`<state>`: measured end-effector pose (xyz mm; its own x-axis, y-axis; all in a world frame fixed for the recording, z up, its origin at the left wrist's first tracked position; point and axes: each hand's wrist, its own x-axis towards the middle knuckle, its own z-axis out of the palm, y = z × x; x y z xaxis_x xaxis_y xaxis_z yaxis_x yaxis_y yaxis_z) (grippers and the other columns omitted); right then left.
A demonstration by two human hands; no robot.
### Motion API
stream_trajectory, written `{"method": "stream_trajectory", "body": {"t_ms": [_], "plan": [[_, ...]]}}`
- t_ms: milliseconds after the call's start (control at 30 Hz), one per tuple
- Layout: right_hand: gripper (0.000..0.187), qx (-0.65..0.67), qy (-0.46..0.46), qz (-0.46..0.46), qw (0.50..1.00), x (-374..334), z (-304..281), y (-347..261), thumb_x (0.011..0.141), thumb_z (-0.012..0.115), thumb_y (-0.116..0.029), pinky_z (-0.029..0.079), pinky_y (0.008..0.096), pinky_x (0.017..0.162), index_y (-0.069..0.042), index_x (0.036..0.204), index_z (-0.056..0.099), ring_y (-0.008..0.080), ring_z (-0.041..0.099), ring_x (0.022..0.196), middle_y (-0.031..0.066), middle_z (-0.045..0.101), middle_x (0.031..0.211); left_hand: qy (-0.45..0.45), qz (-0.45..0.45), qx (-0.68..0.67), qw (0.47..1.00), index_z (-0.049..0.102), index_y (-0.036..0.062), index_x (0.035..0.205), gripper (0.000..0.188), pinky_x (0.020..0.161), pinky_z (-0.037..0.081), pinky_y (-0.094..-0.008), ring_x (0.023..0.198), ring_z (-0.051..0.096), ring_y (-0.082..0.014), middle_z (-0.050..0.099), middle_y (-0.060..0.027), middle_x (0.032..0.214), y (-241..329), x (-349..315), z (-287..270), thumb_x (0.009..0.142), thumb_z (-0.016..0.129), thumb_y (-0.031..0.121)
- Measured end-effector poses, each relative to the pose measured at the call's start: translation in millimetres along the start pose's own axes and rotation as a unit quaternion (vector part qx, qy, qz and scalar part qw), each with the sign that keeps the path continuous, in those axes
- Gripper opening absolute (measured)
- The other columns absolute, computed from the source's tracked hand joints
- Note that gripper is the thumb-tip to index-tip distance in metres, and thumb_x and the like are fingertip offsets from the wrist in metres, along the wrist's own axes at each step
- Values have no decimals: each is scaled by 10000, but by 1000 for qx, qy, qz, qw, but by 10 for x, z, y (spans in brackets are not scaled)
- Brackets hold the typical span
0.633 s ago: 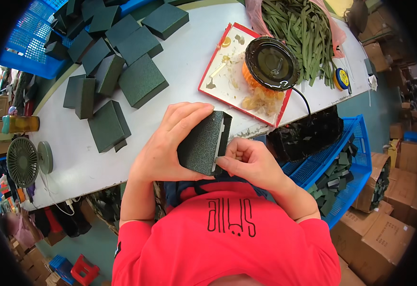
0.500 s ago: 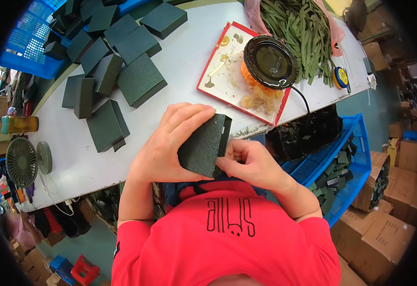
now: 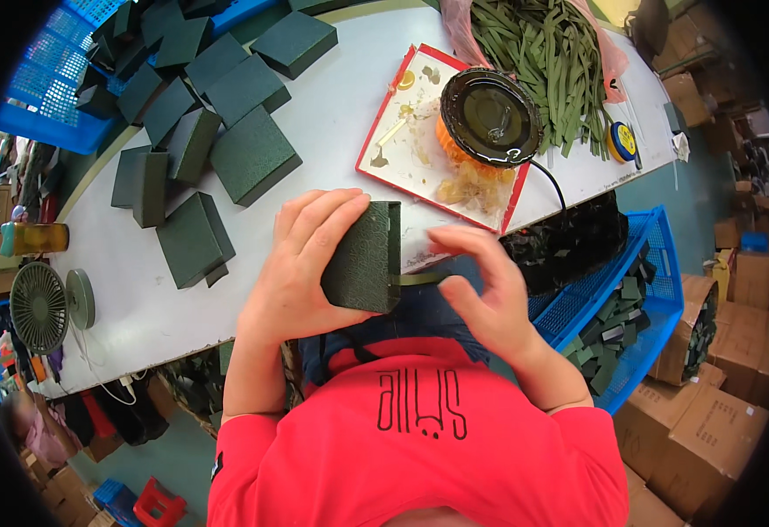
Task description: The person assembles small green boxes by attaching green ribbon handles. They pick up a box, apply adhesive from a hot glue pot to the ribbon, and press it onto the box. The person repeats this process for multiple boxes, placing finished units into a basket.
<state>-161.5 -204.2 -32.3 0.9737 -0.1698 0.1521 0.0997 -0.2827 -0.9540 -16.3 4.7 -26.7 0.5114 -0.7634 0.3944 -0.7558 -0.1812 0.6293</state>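
Observation:
My left hand (image 3: 301,263) is closed around a small dark green textured box (image 3: 362,263), fingers over its far edge and thumb along its near side. The box is held above the front edge of the white table. From its right side a narrow green ribbon (image 3: 419,278) sticks out. My right hand (image 3: 490,290) stands just right of the box with thumb and fingers apart, and the thumb is near the ribbon's end. Whether the thumb touches the ribbon I cannot tell. The box's inside is hidden.
Several dark green boxes (image 3: 255,156) lie on the table at the left. Beyond my right hand are a red-edged tray (image 3: 382,123) with a pot of dark liquid (image 3: 494,114) and a heap of green ribbons (image 3: 542,70). A blue crate (image 3: 657,263) sits lower right, a fan (image 3: 39,303) far left.
My right hand has come away from the box to the right and its fingers have spread. The ribbon now shows at the box's side. The held box has turned and shifted slightly left.

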Motion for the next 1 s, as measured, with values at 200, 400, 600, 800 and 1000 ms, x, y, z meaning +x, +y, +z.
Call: {"method": "stream_trajectory", "body": {"t_ms": [200, 400, 600, 800, 1000], "plan": [[244, 150, -251, 269, 918, -137, 7, -128, 1013, 564, -135, 494, 260, 584, 28, 901, 707, 122, 635, 626, 69, 696, 769, 56, 18, -18, 998, 522, 3, 1365, 981, 1027, 433, -486, 1210, 501, -383, 538, -151, 1358, 30, 35, 83, 495, 928, 205], [417, 473, 37, 261, 841, -296, 175, 169, 1045, 567, -188, 506, 244, 607, 3, 1413, 523, 137, 660, 713, 164, 678, 1238, 13, 16, -47, 999, 520, -7, 1362, 988, 1034, 428, -486, 1231, 494, -390, 531, -169, 1361, 115, 12, 133, 493, 932, 215], [336, 510, 220, 187, 810, -277, -133, 269, 1050, 561, -234, 504, 220, 600, 3, 1284, 600, 85, 611, 682, 129, 711, 1120, 11, -21, -2, 1000, 490, 12, 1397, 1043, 1054, 403, -494, 1249, 485, -403, 528, -178, 1370, 40, -196, 33, 500, 945, 285], [310, 490, 283, 161, 809, -179, -275, 233, 1050, 562, -208, 514, 215, 594, -6, 1283, 596, 76, 617, 698, 98, 713, 1027, -1, -54, 19, 998, 496, 0, 1397, 1066, 1063, 401, -478, 1264, 488, -398, 521, -188, 1385, -11, -341, -37, 465, 939, 264], [223, 498, 295, 117, 807, -91, -335, 292, 1042, 578, -187, 506, 227, 547, -6, 1168, 614, 94, 611, 637, 76, 695, 911, -2, -64, 21, 998, 493, 11, 1408, 1080, 1064, 401, -478, 1260, 484, -397, 521, -183, 1384, -35, -377, -40, 452, 937, 249]]}}
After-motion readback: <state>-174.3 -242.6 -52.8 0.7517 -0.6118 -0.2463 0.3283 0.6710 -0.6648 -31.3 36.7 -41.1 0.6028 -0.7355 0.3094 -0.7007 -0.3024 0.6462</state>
